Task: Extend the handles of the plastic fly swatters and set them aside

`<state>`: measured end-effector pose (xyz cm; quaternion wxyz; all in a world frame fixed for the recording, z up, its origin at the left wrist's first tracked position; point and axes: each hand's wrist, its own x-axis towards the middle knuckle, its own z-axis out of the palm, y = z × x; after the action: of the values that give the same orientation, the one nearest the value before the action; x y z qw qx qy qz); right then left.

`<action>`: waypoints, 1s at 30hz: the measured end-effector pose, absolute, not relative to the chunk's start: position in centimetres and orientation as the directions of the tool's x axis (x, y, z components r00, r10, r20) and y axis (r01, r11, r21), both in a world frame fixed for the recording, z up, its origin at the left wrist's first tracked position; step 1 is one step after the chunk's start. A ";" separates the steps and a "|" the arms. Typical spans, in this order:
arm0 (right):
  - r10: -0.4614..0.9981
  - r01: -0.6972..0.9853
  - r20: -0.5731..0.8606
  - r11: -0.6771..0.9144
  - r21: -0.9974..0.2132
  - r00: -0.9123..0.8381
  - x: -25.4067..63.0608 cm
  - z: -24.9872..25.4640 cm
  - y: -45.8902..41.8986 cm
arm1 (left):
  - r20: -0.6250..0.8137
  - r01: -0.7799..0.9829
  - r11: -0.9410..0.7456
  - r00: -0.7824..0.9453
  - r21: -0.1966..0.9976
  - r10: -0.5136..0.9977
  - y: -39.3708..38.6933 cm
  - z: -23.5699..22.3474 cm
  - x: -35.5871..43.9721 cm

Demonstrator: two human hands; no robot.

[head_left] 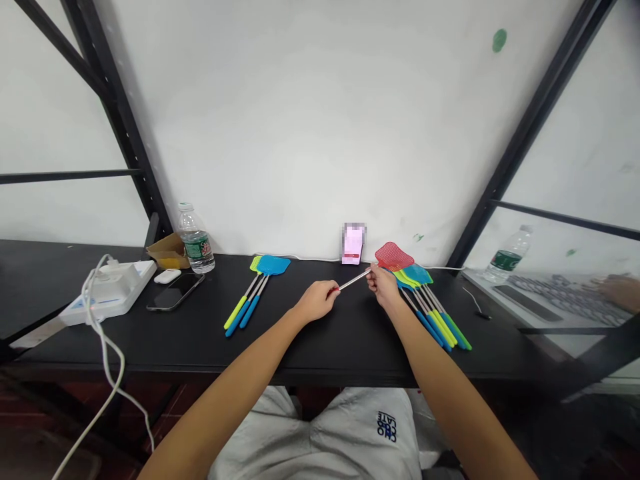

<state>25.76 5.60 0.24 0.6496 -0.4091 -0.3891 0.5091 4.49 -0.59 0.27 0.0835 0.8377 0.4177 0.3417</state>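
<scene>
A fly swatter with a red mesh head (395, 257) and a thin metal shaft is stretched between my two hands above the black tabletop. My left hand (318, 300) is closed around its red handle end, most of which the fingers hide. Near the head, my right hand (384, 287) grips the shaft. Several blue, yellow and green fly swatters (434, 313) lie fanned out just right of my right hand. Off to the left rests a smaller group of fly swatters (273, 265), with blue and yellow-green heads and handles.
A lit phone (353, 244) leans on the wall behind my hands. On the left are a water bottle (197, 243), a cardboard box (170, 252), a dark phone (175, 292), a white case (167, 276) and a power strip (113, 292) with cables. Another bottle (509, 255) and keyboard stand right.
</scene>
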 end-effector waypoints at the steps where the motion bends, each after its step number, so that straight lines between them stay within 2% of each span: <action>1: 0.979 -0.339 0.096 0.153 -0.928 0.179 25.7 0.3 5.6 | 0.500 0.644 -0.635 0.417 0.427 0.759 -0.6 0.3 4.5; 19: 0.957 -0.270 0.170 0.232 -0.935 0.234 25.6 0.1 5.6 | 0.475 0.686 -0.578 0.368 0.443 0.800 0.0 -0.2 4.4; 30: 0.973 -0.258 0.225 0.232 -0.938 0.058 24.9 1.0 4.3 | 0.492 0.685 -0.559 0.324 0.467 0.808 0.0 -0.1 4.3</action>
<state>24.90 4.33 1.00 0.6236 -0.3745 -0.4768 0.4935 4.30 -0.02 -0.05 0.0871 0.8090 0.4612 0.3540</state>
